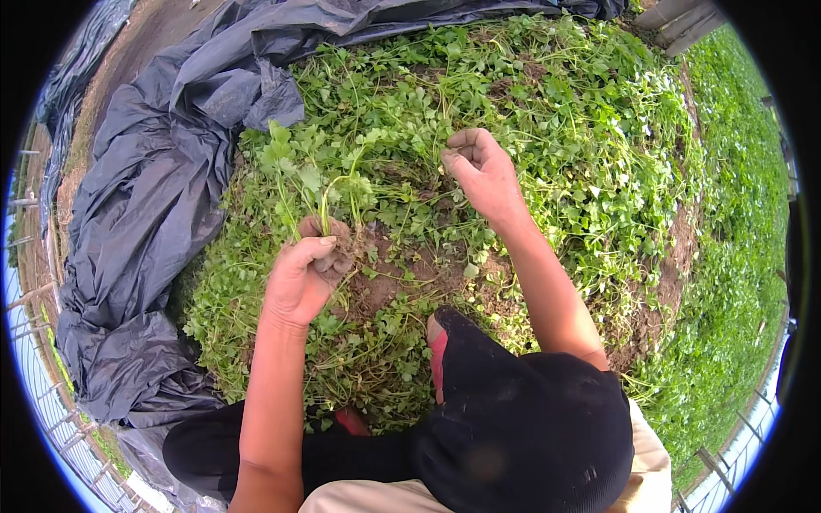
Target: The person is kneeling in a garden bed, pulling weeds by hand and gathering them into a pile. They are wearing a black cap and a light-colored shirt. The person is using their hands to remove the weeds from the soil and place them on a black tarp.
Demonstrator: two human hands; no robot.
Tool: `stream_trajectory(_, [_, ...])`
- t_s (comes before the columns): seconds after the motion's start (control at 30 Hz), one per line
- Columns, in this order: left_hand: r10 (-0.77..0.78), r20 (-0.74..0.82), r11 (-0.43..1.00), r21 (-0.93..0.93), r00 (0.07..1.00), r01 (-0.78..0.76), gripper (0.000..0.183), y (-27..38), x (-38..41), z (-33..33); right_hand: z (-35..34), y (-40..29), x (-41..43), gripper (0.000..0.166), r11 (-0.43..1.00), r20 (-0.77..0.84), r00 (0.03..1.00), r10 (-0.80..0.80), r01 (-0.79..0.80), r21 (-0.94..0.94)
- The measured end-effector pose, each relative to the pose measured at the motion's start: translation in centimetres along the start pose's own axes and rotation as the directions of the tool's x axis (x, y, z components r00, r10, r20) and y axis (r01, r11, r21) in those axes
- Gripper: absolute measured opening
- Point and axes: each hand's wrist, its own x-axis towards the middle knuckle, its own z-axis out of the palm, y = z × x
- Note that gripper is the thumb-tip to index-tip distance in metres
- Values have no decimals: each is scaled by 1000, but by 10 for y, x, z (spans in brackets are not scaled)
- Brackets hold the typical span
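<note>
My left hand (314, 256), its fingers caked with soil, holds a small bunch of leafy green seedlings (326, 205) by the stem bases, with soil and roots showing at its right side. My right hand (474, 160) is farther forward and to the right, its dirty fingers curled with thumb and fingertips near each other above the foliage. Whether something small lies between those fingertips I cannot tell. Under both hands spreads a dense bed of lobed-leaf green plants (410, 109), many lying over, with bare brown soil (378, 288) between the hands and my knees.
Crumpled black plastic sheeting (160, 160) runs along the left and far side of the bed. A strip of soil (683, 256) separates it from another green bed (737, 256) on the right. Wooden boards (683, 22) stand at the far right corner. My dark-clad legs (526, 423) are close below.
</note>
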Motion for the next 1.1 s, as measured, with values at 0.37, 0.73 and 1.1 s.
stream_trajectory(0.37, [-92,46,981,-168,995,98,29,-51,-15,-62,67,31,-61,13,830,463,862,206,-405,383])
stream_trajectory(0.73, [-210,-208,978,-24,956,209,28,-80,-12,-44,69,24,-72,25,807,315,877,-362,464,-365])
stream_trajectory(1.1, [-109,-176,957,-285,978,55,33,-64,-20,-39,34,33,-17,25,941,345,919,188,-269,203])
